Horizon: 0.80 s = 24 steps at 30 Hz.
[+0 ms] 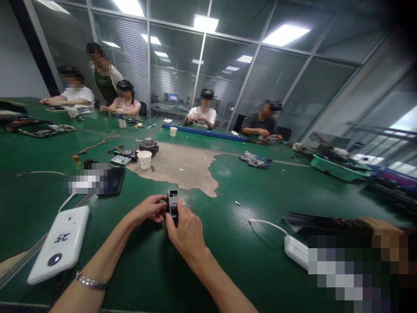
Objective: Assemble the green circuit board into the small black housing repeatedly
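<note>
A small black box-shaped part with a grey face and rectangular openings (173, 203) is upright between my two hands, just above the green tabletop (228, 243). My left hand (152, 209) grips it from the left side, its fingers bent against the black edge. On the other side, my right hand (188, 224) wraps its thumb and fingers around the right and near sides. The part's underside and far side are hidden. A metal bracelet (93, 282) sits on my left wrist.
To the left lie a white power bank (60, 243) and a dark phone (111, 180). Ahead are a paper cup (144, 159), a drive-like part (121, 161) and gloves (254, 159). At right are a green basket (339, 168) and a co-worker's hand (384, 228). Several people sit opposite.
</note>
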Motion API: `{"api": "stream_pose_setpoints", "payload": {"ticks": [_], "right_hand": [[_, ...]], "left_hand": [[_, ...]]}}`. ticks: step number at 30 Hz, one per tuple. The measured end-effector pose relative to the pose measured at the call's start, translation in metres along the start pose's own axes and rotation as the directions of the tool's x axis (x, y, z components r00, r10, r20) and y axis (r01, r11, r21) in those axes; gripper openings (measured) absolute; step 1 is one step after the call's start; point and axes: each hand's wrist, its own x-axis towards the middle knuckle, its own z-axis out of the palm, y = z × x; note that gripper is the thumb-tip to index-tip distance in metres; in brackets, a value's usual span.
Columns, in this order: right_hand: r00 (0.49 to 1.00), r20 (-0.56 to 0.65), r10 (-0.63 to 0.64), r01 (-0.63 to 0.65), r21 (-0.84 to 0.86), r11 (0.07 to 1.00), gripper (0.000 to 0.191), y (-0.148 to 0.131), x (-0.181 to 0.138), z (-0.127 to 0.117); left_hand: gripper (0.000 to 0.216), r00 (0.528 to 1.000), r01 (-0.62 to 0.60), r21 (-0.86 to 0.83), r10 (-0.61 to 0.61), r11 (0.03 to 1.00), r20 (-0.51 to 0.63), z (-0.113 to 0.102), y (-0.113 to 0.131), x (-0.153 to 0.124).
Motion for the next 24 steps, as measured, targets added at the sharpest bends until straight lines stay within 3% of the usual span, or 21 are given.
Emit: {"api": "stream_pose_setpoints", "payload": {"ticks": [5, 9, 16, 24], "right_hand": [[0.996, -0.091, -0.014, 0.017, 0.032, 0.999, 0.054, 0.002, 0.007, -0.025], [0.993, -0.117, 0.011, -0.01, 0.008, 1.0, 0.052, 0.022, 0.006, -0.034], [0.997, -0.044, 0.068, -0.072, -0.077, 0.994, 0.05, 0.059, -0.011, -0.024], [0.995, -0.028, 0.096, -0.098, -0.105, 0.99, 0.052, 0.072, -0.022, -0.01]], "left_hand": [[0.055, 1.0, -0.002, -0.016, 0.001, 1.0, -0.01, 0.001, 0.004, -0.003], [0.053, 0.999, -0.044, -0.036, 0.043, 0.998, -0.023, 0.0, 0.003, -0.004], [0.058, 0.999, -0.041, 0.006, 0.041, 0.999, -0.024, 0.002, 0.005, -0.003], [0.065, 0.999, -0.013, -0.005, 0.013, 1.0, -0.044, 0.008, 0.011, -0.003]]}}
